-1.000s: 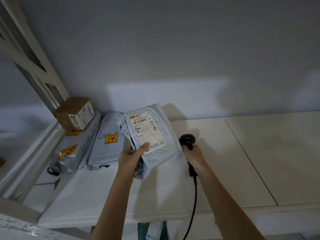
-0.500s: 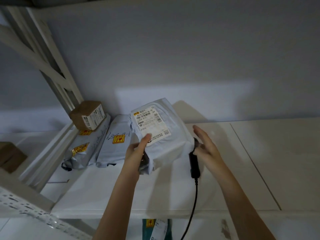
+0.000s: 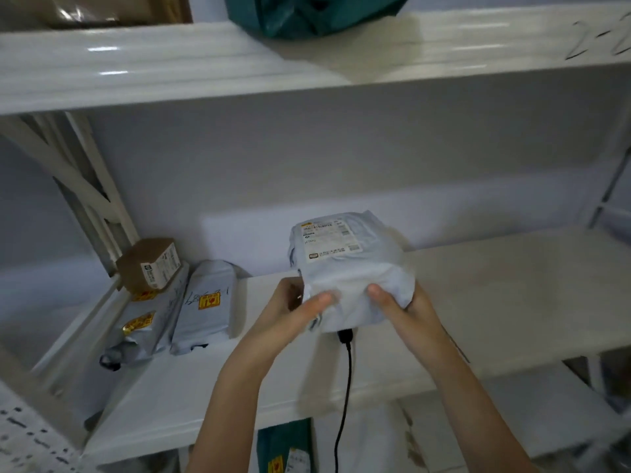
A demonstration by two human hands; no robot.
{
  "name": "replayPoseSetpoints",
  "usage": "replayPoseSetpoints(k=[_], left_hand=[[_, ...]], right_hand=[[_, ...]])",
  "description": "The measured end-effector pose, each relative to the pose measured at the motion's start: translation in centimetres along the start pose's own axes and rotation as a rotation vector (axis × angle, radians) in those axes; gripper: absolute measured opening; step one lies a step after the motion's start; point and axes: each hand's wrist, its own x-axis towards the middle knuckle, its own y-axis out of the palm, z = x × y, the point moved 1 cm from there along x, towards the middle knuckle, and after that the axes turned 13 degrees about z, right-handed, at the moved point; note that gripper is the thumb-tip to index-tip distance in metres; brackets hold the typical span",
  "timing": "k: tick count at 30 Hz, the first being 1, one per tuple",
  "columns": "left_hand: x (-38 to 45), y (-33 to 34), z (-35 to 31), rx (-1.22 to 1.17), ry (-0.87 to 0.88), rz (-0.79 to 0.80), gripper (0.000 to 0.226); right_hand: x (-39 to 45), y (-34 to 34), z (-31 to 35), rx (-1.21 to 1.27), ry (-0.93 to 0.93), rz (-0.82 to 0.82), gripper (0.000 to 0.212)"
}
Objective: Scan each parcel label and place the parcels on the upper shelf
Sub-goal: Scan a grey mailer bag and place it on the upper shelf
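Note:
I hold a pale grey parcel bag [image 3: 351, 271] with a white label on top, raised over the middle shelf [image 3: 495, 295]. My left hand [image 3: 293, 308] grips its near left edge and my right hand [image 3: 403, 308] grips its near right edge. The black scanner lies on the shelf, mostly hidden under the parcel; only its handle end [image 3: 345, 336] and cable [image 3: 345, 397] show. The upper shelf [image 3: 307, 63] runs across the top, with a dark green bag [image 3: 307, 15] on it.
Two grey bags [image 3: 205, 308] with yellow stickers and a small brown box [image 3: 150, 264] lie at the shelf's left end by the white frame upright [image 3: 85, 199]. A brown package [image 3: 102, 8] sits top left. A green parcel [image 3: 286, 452] shows on the shelf below.
My right hand let go of the scanner, which now lies on the shelf, and took hold of the parcel. My view tilted up, showing the upper shelf.

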Motion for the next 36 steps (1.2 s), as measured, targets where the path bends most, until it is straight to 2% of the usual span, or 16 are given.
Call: replayPoseSetpoints(k=[3, 7, 13, 18, 24, 30, 36], left_hand=[[-2.1, 1.1, -0.9, 0.014, 0.121, 0.047, 0.051], [-4.2, 2.7, -1.7, 0.011, 0.279, -0.025, 0.029], [-6.6, 5.9, -4.9, -0.009, 0.408, -0.032, 0.026], [-7.7, 8.8, -9.0, -0.045, 0.516, -0.025, 0.021], [-8.4, 12.2, -14.6, -0.028, 0.641, -0.012, 0.013], [-8.0, 14.2, -20.8, 0.006, 0.734, -0.058, 0.030], [-6.4, 13.9, -25.7, 0.080, 0.822, -0.168, 0.013]], right_hand=[[-2.6, 0.4, 3.2, -0.043, -0.049, -0.030, 0.051], [-5.9, 0.9, 6.2, -0.071, -0.070, -0.072, 0.050], [-9.8, -0.6, 11.2, -0.183, -0.118, -0.219, 0.039], [-11.7, -2.9, 15.6, -0.246, -0.193, -0.281, 0.036], [-12.7, -6.5, 21.1, -0.260, -0.304, -0.287, 0.032], [-10.9, -10.3, 25.6, -0.217, -0.413, -0.207, 0.042], [-7.4, -13.3, 28.8, -0.163, -0.482, -0.114, 0.027]])
